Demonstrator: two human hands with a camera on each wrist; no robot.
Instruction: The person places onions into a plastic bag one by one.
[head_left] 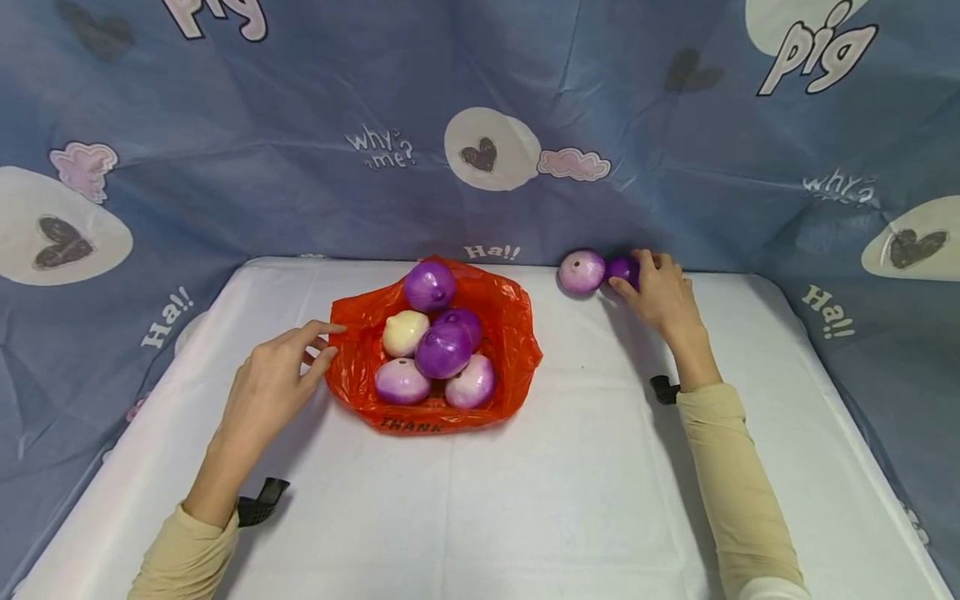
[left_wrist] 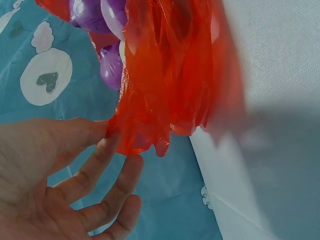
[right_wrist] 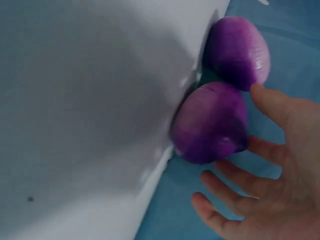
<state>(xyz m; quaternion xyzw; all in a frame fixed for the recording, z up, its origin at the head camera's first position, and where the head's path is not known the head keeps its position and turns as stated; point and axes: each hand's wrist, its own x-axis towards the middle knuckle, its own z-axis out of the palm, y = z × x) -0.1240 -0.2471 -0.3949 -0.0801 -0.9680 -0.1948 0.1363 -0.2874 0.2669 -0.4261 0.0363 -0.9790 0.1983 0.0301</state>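
Note:
My left hand (head_left: 273, 379) pinches the left edge of a red plastic bag (head_left: 517, 333) between thumb and forefinger; the other fingers lie loose in the left wrist view. The bag lies open, with several glossy purple onions (head_left: 444, 350) and a pale one (head_left: 406, 333) inside. At the table's far edge my right hand (head_left: 663, 296) is at a dark purple onion (right_wrist: 202, 125), its fingers spread beside it rather than wrapped round it. A lighter purple onion (head_left: 582, 272) sits right next to that one, near the thumb tip.
A white cloth (head_left: 555, 500) covers the table. Blue printed fabric (head_left: 300, 183) rises behind the table and along both sides. Black straps (head_left: 262, 502) show at both wrists.

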